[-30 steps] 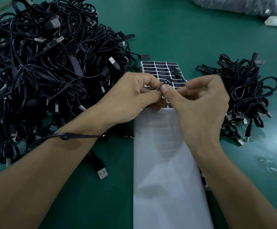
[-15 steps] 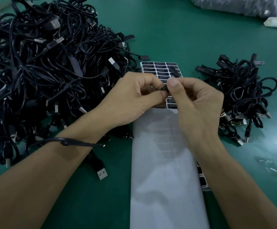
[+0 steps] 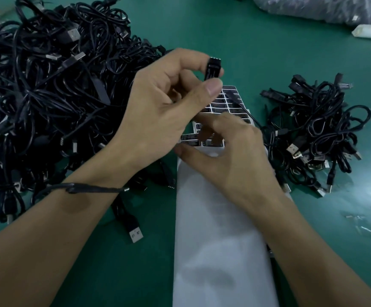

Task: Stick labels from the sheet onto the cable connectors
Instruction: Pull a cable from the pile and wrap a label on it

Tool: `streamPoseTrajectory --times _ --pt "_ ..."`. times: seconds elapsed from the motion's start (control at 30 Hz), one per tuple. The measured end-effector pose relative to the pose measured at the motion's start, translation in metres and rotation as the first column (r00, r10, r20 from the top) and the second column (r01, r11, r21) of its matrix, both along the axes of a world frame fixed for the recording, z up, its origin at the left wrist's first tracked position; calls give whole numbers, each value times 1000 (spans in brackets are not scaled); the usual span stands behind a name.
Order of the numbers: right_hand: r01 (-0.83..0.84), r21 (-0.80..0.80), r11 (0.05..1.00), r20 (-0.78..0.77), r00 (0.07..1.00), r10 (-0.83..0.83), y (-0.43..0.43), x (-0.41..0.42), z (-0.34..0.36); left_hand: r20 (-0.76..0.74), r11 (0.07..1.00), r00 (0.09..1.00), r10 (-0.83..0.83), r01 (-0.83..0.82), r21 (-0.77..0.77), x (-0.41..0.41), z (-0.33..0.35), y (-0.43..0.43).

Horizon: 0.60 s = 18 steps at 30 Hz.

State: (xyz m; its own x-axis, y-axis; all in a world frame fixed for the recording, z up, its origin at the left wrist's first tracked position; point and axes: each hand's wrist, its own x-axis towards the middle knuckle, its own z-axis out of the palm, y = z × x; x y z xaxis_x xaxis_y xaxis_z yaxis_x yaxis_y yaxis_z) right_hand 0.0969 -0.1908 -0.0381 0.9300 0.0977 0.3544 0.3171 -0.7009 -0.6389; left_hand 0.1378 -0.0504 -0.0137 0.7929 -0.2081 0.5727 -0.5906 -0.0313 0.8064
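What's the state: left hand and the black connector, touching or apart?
Touching. The head view shows the left hand pinching the black connector between thumb and forefinger, with no gap.

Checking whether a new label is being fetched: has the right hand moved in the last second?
Yes. The right hand has dropped away from the connector, toward the person, down to the near rows of the label sheet.

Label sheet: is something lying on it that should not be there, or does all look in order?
Yes. A loose black cable lies across the far right corner of the label sheet, covering some labels, and runs toward the small pile. Another cable hangs over the left wrist.
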Motion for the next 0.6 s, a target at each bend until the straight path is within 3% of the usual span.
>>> streamPoseTrajectory --times 0.27,0.47,0.6 --pt "15 185 983 132 990 -40 2 7 -1 -133 968 982 -131 98 -231 -3 8 1" --pt "138 400 906 210 949 -237 -13 7 15 -299 950 954 -33 -63 -305 -1 14 6" --pt "365 324 873 272 848 -455 -42 14 33 -327 942 937 121 -212 -260 1 13 8"
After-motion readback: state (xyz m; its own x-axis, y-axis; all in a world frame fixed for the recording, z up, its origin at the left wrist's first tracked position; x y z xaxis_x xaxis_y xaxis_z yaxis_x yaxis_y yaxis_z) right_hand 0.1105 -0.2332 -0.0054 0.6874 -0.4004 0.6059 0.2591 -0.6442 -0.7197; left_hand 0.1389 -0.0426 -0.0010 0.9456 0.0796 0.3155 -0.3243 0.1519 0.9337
